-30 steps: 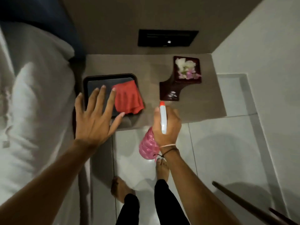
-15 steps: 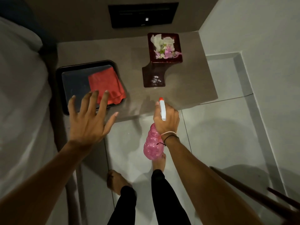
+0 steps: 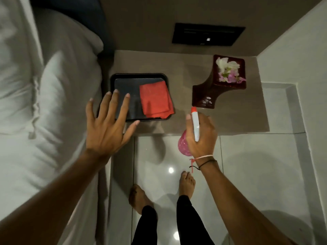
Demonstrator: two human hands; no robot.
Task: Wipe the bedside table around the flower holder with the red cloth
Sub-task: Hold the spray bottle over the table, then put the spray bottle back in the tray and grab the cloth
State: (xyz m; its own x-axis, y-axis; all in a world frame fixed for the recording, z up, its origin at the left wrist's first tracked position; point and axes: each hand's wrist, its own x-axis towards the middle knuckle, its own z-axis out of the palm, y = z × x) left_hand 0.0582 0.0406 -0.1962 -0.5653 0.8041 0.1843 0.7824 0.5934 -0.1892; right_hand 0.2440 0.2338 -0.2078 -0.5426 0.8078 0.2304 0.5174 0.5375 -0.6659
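Observation:
The folded red cloth [image 3: 155, 101] lies on the right side of a black tray [image 3: 123, 76] on the grey-brown bedside table [image 3: 235, 119]. A dark red flower holder [image 3: 217, 87] with white and pink blossoms stands at the table's back right. My left hand [image 3: 108, 129] hovers open, fingers spread, over the tray's front left corner, left of the cloth. My right hand [image 3: 203, 138] grips a pink spray bottle [image 3: 184, 145] with a white and red nozzle at the table's front edge, just in front of the holder's base.
A bed with white bedding [image 3: 35, 103] runs along the left. A black wall panel [image 3: 207, 34] sits above the table. White walls close in the right side. Glossy floor tiles [image 3: 256, 174] and my bare feet are below.
The view has shifted, so the table sits further right and lower in frame. My left hand stays spread over the tray's front left. The right hand still holds the spray bottle.

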